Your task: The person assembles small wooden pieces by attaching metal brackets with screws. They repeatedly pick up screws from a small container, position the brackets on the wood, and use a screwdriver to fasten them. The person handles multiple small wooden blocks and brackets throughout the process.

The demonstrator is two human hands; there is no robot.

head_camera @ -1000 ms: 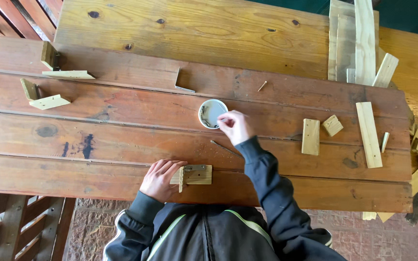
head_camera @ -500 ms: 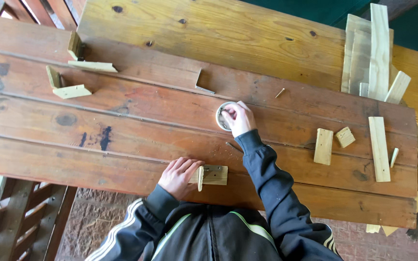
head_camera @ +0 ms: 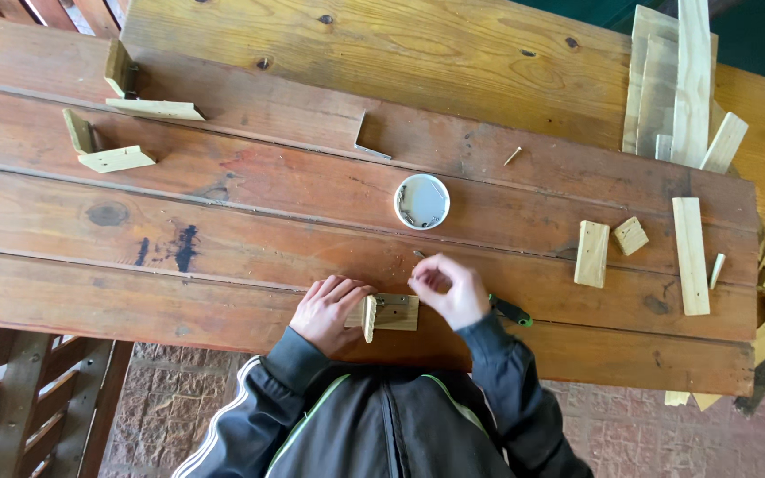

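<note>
Landmark: white tub (head_camera: 421, 201), round, shallow, standing on the brown plank table (head_camera: 250, 204); small dark bits inside, too small to identify.

Left hand (head_camera: 333, 306): below and left of the tub, at the table's near edge. Fingers together, lying flat, tips touching the upright wood strip (head_camera: 369, 318) and holding it against the flat block (head_camera: 393, 312).

Right hand (head_camera: 446, 288): directly below the tub, just right of the block. Fingertips bunched together in a pinch; cannot tell what, if anything, is between them. A green-and-black tool handle (head_camera: 512, 311) shows past the right wrist, partly hidden.

Block and strip: below the tub, between the two hands, strip standing on edge at the block's left end.

Other items: loose nail (head_camera: 513, 156) up and right of the tub. Two short blocks (head_camera: 591, 253) and a long slat (head_camera: 691, 255) well right of the tub. Stack of pale boards (head_camera: 679, 84) far upper right. Two L-shaped wood joints (head_camera: 104, 146) far left of the tub.

No packages, labels or signs legible.
</note>
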